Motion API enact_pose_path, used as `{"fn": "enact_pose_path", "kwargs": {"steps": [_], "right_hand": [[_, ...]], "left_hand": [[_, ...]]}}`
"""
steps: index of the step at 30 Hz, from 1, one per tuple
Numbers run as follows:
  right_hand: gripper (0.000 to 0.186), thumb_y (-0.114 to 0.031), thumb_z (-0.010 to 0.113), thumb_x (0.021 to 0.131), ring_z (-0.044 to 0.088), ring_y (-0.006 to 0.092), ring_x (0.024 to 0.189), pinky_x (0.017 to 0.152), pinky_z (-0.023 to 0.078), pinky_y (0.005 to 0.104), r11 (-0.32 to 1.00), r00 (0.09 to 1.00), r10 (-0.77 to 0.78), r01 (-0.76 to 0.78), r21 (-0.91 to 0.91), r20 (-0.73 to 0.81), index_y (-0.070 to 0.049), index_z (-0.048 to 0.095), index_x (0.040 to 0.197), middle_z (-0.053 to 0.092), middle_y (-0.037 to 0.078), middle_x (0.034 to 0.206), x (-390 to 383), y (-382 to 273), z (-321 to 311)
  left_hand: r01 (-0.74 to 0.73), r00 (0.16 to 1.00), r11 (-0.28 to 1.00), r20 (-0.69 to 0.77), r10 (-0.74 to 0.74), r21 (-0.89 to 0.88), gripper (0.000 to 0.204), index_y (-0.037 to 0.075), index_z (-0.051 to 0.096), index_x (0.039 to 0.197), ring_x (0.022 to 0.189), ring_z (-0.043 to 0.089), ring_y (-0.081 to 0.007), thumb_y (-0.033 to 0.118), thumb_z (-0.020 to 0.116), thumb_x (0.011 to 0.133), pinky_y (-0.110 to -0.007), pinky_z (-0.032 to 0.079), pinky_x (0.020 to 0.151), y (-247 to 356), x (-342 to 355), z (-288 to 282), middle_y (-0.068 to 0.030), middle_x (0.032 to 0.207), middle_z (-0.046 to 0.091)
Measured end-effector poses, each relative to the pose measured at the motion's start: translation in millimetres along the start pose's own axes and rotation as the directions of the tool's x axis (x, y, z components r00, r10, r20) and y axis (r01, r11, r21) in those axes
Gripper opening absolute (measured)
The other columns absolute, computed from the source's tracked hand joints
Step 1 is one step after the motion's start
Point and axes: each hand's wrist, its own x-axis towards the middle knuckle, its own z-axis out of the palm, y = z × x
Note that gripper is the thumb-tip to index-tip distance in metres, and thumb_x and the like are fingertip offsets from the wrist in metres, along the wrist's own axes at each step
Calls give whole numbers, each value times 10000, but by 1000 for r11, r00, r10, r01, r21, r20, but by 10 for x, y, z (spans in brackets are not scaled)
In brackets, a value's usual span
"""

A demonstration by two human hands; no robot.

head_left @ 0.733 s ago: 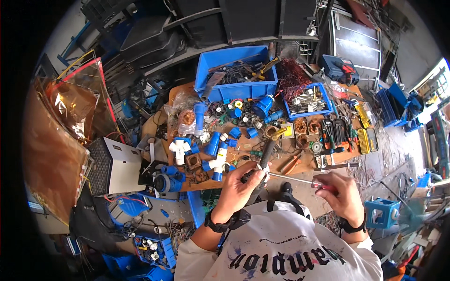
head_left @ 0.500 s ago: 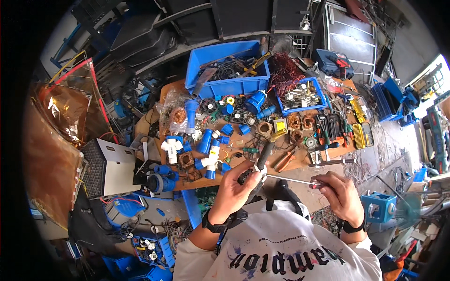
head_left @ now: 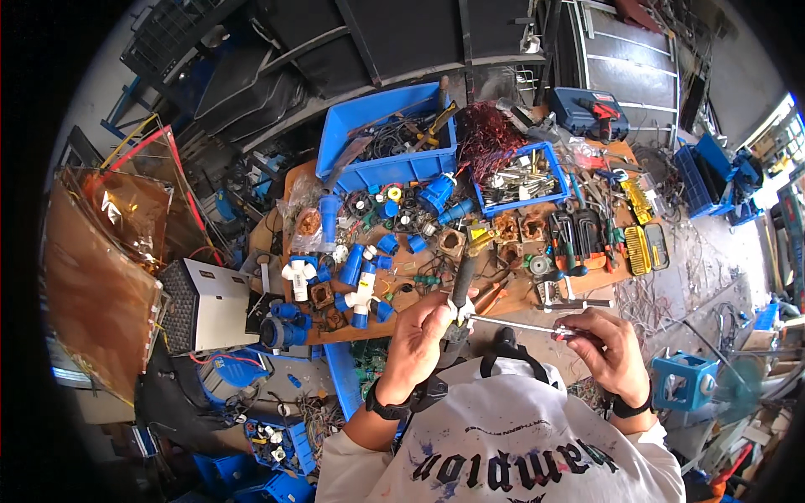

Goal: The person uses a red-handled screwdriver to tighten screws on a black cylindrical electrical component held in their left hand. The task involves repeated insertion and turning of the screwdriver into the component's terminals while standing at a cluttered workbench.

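My left hand (head_left: 417, 339) is closed around a dark, thick rod-shaped piece (head_left: 463, 281), held tilted above the table's front edge. A brass-coloured end shows at its far tip, and a white collar (head_left: 460, 313) sits by my thumb. My right hand (head_left: 610, 348) grips a screwdriver (head_left: 524, 325) by its reddish handle. Its long metal shaft points left, with the tip at the white collar; whether it is seated in a screw is too small to tell. Just beyond my left hand lie orange-handled pliers (head_left: 490, 293), partly hidden by the rod.
The wooden table (head_left: 524, 289) bears blue and white pipe fittings (head_left: 362, 293), a large blue bin (head_left: 390, 172) of tools, a blue tray (head_left: 521, 180) of metal parts, hex keys, and a yellow bit case (head_left: 639, 250). A red drill (head_left: 604, 117) rests on a dark case behind.
The view has turned slightly, so the table's things sit further left. My left fingers have shifted on the rod around the collar. The screwdriver still meets the collar.
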Motion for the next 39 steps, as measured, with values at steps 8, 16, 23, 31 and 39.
{"fn": "enact_pose_path", "kwargs": {"steps": [8,16,23,31,39], "right_hand": [[214,-54,646,836,674,251,767,676,549,303,993,996,-65,58,106,67,17,631,1037,653,156,929,-78,534,-545],[216,-54,680,814,665,221,774,667,537,287,982,1000,2,-7,189,31,18,647,1015,652,140,909,-134,626,-869],[229,-76,753,745,642,179,748,655,515,272,981,992,-105,115,158,-71,-18,687,956,652,93,864,-146,694,-1041],[226,-103,714,794,642,219,806,690,516,318,991,999,-38,40,128,-21,-8,652,989,649,107,885,-253,719,-1202],[181,-84,651,836,647,253,756,647,499,340,994,995,-97,95,43,32,-10,648,1002,627,128,860,-297,802,-1354]], "left_hand": [[-51,998,999,-42,51,-5,577,-64,547,1161,776,603,-155,469,482,950,-283,477,718,-113,145,657,-100,896,617],[-33,997,998,-73,37,49,549,-54,573,1133,774,609,-159,456,512,941,-290,488,723,-56,226,1013,-107,894,627],[-7,994,999,-107,12,41,568,-54,563,1145,761,615,-151,471,516,935,-281,496,709,-110,282,1163,-98,883,635],[-52,996,999,-66,53,13,524,-52,564,1159,786,614,-147,425,520,944,-282,495,735,-170,294,1327,-102,934,635],[-55,997,996,-43,59,71,568,-51,555,1166,760,617,-152,468,508,940,-274,499,698,-133,352,1428,-101,892,631]]}}
